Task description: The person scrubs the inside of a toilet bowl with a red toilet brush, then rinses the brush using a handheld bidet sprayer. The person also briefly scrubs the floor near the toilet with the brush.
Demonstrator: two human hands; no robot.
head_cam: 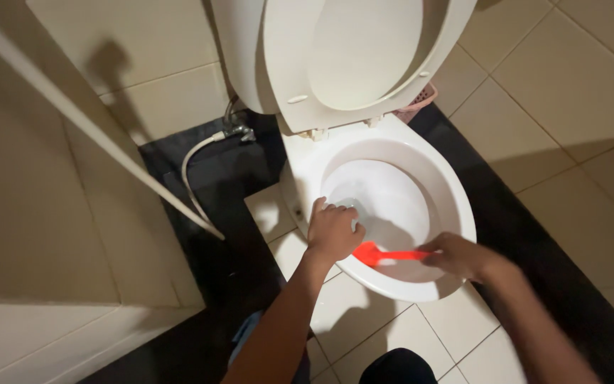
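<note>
Right fingers (440, 253) around red brush (385, 254)

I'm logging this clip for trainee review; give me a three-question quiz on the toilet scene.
1. True or false: the white plastic seat and lid are raised.
2. Which hand holds the bright orange-red plastic brush? A) left hand B) right hand
3. Fill in: the left hand rests on the near-left rim of the white ceramic toilet bowl, while the brush reaches ___ the bowl.

Key: 1 true; 2 B; 3 into.
</note>
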